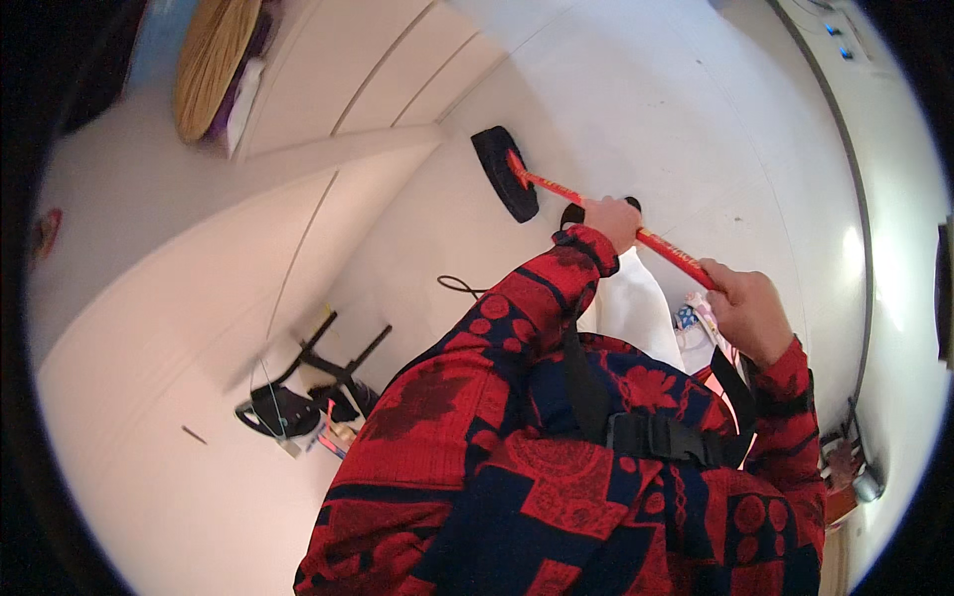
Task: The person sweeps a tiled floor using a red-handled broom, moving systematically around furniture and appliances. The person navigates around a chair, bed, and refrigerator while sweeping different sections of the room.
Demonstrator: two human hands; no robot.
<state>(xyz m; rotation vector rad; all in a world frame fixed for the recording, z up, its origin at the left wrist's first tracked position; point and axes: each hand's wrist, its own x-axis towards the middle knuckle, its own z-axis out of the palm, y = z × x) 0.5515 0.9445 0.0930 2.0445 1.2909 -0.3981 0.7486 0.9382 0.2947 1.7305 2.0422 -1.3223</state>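
Both of my hands are closed round the red handle point(678, 260) of a broom. My left hand point(611, 221) grips it partway down, nearer the head. Farther up, toward my body's right side, my right hand point(752, 310) holds the upper part. The handle slants away to the far left. At its end the wide black broom head point(505, 173) lies on the pale floor, beside the base of a white panelled surface. My left hand hides a short stretch of the handle, and part of a dark shoe shows behind it.
A black-framed object like a chair point(318, 382) stands at the left, with small items beside it. A dark loop of cord point(459, 285) lies on the floor. A straw-coloured rounded object point(214, 70) is at the far left. Along the right, a dark strip point(863, 214) edges the wall.
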